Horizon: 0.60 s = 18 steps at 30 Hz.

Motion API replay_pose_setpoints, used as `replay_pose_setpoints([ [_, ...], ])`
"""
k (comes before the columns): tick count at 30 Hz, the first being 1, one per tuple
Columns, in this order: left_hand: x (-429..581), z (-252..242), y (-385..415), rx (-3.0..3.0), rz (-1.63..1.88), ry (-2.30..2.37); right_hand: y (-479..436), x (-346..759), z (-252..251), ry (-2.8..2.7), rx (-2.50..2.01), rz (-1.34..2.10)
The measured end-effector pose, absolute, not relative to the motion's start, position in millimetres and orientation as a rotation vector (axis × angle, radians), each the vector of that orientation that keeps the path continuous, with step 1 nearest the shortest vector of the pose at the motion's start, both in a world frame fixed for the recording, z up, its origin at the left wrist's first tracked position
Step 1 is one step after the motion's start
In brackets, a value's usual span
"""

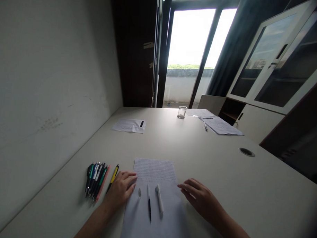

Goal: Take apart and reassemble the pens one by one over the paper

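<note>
A sheet of paper [154, 233] with handwriting on its far part lies in front of me. On it, side by side, rest a small clear pen part [139, 192], a pen refill [149, 203] with a dark lower half, and a white pen barrel [159, 199]. My left hand [121, 188] lies at the sheet's left edge, fingers loosely extended and holding nothing. Close to its left side is a yellow and black pen [113, 176]. My right hand [199, 195] rests by the sheet's right edge, fingers stretched out and nothing in them.
A row of several pens [96, 181] lies on the white table [211, 159] at the left. Farther back are a paper sheet [129, 125], a glass jar [182, 112], a stack of papers [222, 125] and a pen [205, 126]. A round cable hole [247, 152] sits at the right.
</note>
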<state>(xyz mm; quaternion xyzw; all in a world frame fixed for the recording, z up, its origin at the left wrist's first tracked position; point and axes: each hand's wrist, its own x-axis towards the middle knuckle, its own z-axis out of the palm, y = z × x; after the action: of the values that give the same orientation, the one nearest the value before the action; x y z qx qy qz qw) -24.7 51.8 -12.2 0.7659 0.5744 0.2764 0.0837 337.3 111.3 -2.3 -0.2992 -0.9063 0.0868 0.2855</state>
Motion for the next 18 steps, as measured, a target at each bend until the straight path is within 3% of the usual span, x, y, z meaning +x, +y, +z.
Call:
replay_pose_setpoints([
  [18,-24.3,-9.5,51.3,2.281,0.79,1.712,109.3,334.6,4.5,-2.391,-0.799,0.216],
])
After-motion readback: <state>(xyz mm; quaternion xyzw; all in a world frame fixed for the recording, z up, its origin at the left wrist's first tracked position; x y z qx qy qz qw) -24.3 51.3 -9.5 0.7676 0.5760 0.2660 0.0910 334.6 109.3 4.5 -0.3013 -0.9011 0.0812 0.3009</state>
